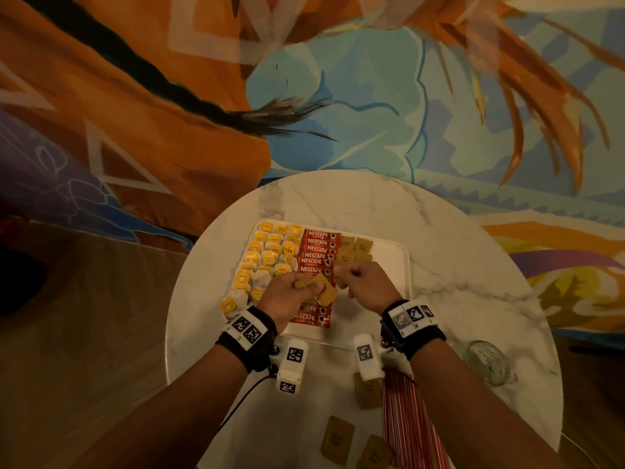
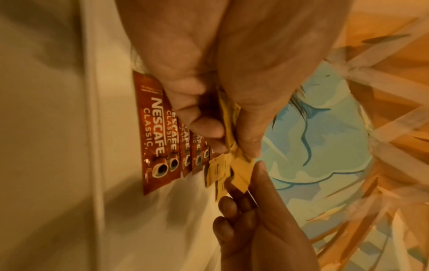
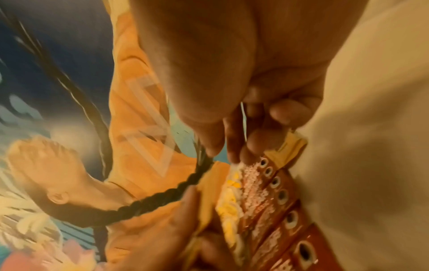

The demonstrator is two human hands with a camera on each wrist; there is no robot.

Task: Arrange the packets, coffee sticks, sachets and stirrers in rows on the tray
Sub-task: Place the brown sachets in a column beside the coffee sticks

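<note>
Surface: marble table (image 1: 439, 252) carried the white tray (image 1: 404, 265).
Left hand (image 1: 287, 292): fingers curled around a fan of brown sachets (image 1: 324, 292), held above the coffee sticks (image 1: 316, 252).
Right hand (image 1: 367, 282): fingertips pinched one sachet from that fan.
Technique: draw one sachet clear, then lay it beyond the fingertips, beside the placed sachets (image 1: 356, 250), edges parallel.

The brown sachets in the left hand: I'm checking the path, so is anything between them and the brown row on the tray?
Nothing visible blocks it: brown sachets in left hand, bare tray beside.
</note>
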